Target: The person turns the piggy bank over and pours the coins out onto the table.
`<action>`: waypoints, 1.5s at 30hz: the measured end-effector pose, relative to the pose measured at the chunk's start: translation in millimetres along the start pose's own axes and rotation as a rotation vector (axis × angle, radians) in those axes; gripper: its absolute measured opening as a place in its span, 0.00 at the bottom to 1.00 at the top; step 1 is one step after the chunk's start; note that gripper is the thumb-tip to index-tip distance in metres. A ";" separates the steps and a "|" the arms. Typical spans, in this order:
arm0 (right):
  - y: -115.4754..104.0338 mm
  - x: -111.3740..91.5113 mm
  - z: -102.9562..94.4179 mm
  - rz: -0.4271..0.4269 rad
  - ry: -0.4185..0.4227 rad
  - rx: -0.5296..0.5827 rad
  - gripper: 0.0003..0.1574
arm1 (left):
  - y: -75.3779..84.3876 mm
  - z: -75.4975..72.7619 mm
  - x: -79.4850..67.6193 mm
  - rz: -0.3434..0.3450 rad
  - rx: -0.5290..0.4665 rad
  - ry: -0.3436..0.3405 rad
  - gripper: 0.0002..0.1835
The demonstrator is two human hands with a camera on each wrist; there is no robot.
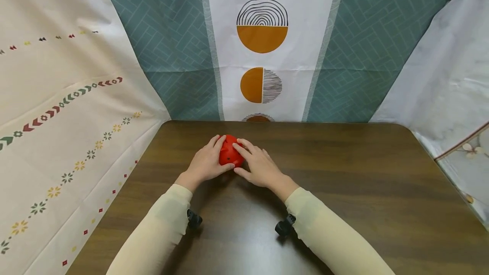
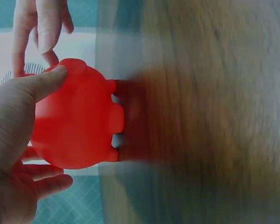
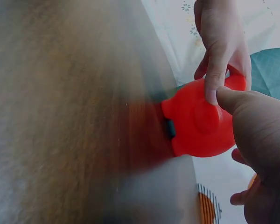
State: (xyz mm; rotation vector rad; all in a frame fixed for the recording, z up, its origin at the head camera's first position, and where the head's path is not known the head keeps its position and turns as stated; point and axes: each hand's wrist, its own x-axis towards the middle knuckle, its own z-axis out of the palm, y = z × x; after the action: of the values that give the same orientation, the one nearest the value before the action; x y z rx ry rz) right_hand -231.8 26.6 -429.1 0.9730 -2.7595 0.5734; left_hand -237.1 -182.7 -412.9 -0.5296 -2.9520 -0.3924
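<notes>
A red piggy bank (image 1: 230, 152) stands on its stubby feet on the wooden table, toward the far edge. My left hand (image 1: 204, 160) grips its left side, fingers over the back and thumb across the front. On the opposite side my right hand (image 1: 261, 168) holds it between thumb and fingers. The thumbs nearly meet by the round snout (image 3: 208, 117) in the right wrist view. Seen from the left wrist, the smooth red body (image 2: 77, 123) fills the space beside my palm, and its feet face the table. Part of the far side is hidden behind my fingers.
The brown wooden table (image 1: 344, 190) stretches to both sides and toward me. Behind it hangs a teal and white patterned cloth (image 1: 175, 46); a cream cloth (image 1: 57, 96) borders the left side and a white one (image 1: 439, 75) the right. A small black camera (image 1: 284, 225) hangs beneath my right wrist.
</notes>
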 end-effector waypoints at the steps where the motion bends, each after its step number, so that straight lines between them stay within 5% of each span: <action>1: 0.3 -2.3 -1.1 0.004 0.002 0.002 0.48 | 2.4 0.2 -0.2 0.003 0.000 0.001 0.52; 24: 15.6 -58.0 -27.0 0.040 0.047 0.064 0.48 | 54.1 15.3 -1.5 0.087 0.017 0.008 0.52; 45: 42.4 -93.0 -46.0 -0.009 0.215 0.077 0.37 | 99.5 29.2 1.2 0.198 -0.003 0.018 0.52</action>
State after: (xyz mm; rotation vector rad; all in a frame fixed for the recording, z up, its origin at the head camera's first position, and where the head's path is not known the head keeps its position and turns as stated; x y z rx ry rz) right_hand -185.4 128.5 -425.1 0.8825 -2.5597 0.7413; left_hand -204.7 -84.2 -417.7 -0.8059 -2.8469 -0.3780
